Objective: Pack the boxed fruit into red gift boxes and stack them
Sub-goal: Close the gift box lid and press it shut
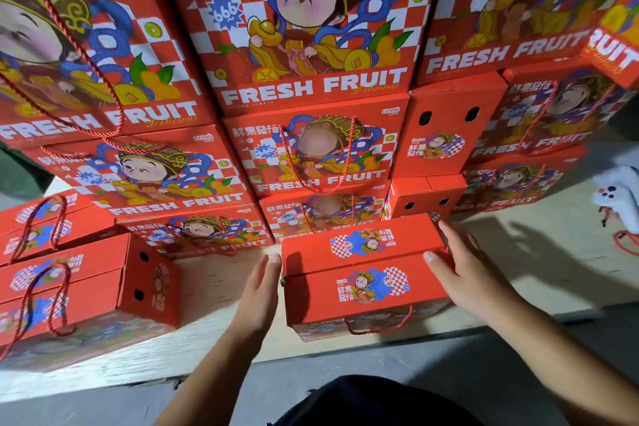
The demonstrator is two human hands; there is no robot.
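Note:
A closed red gift box (366, 273) with a red rope handle stands on the pale wooden platform (214, 339), right in front of a tall stack of the same boxes (311, 86). My left hand (259, 290) lies flat with straight fingers along the box's left side. My right hand (463, 266) lies with straight fingers against its right side and top edge. Neither hand curls round anything.
More red gift boxes (83, 287) stand at the left on the platform. A white object with red cords (619, 207) lies at the far right. Grey floor (311, 370) runs below the platform's front edge, where my dark-clothed body shows.

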